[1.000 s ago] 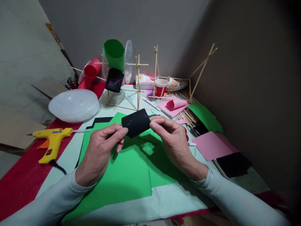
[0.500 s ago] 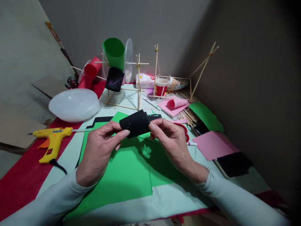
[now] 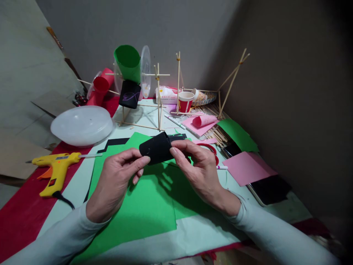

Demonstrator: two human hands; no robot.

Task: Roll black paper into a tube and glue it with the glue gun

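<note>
A black paper tube (image 3: 157,150), rolled with its opening toward the right, is held in the air between both my hands. My left hand (image 3: 117,176) pinches its left end between thumb and fingers. At its right end, my right hand (image 3: 199,165) grips the rim with thumb and index finger. Thin pale marks show on the tube's surface. Below lie sheets of green paper (image 3: 146,206), with black paper pieces (image 3: 117,142) at their far edge. Red-handled scissors (image 3: 212,149) rest behind my right hand, partly hidden by it.
At left lie a yellow glue gun (image 3: 56,171) and a white plastic lid (image 3: 82,126). Behind stand a stick frame (image 3: 158,99) carrying green (image 3: 127,64) and black tubes (image 3: 130,94), and a red paper cup (image 3: 185,102). Pink paper (image 3: 249,168) and a phone (image 3: 271,189) are at right.
The black tube has turned slightly, and it looks rounder at its right end. My right fingers have shifted along its rim. The whole view has moved a little, so the surroundings sit further left.
</note>
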